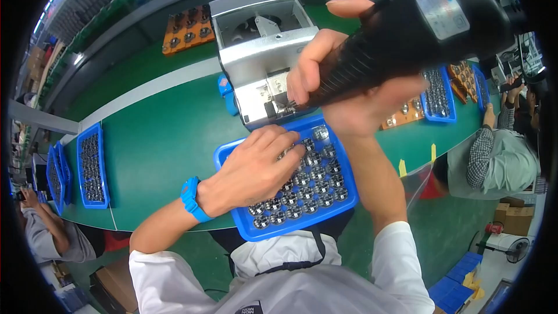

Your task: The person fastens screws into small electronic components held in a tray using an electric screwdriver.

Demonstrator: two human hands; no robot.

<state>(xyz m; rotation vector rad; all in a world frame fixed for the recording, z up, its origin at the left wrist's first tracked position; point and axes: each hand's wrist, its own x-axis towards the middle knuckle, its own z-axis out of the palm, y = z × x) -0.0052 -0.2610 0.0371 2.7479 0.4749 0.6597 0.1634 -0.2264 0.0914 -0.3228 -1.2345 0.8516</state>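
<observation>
My right hand [354, 81] is wrapped around the ribbed grip of a black electric screwdriver [401, 26], which slants down to the left. Its tip is hidden behind the fingers, in front of the silver screw feeder [261, 46]. Below the feeder stands a blue tray [256, 234] holding rows of small round metal-and-black parts [302, 179]. My left hand [256, 163], with a blue band [192, 197] on its wrist, reaches over the tray's left side. Its fingers are bent around a round part near the far rim, which they partly cover.
Another blue tray of parts [91, 163] lies on the green table [157, 139] at left; one more [439, 96] is at right. Orange fixture boards [187, 32] lie behind the feeder and right of my right forearm. Co-workers sit at both ends, one in a light green top [503, 160].
</observation>
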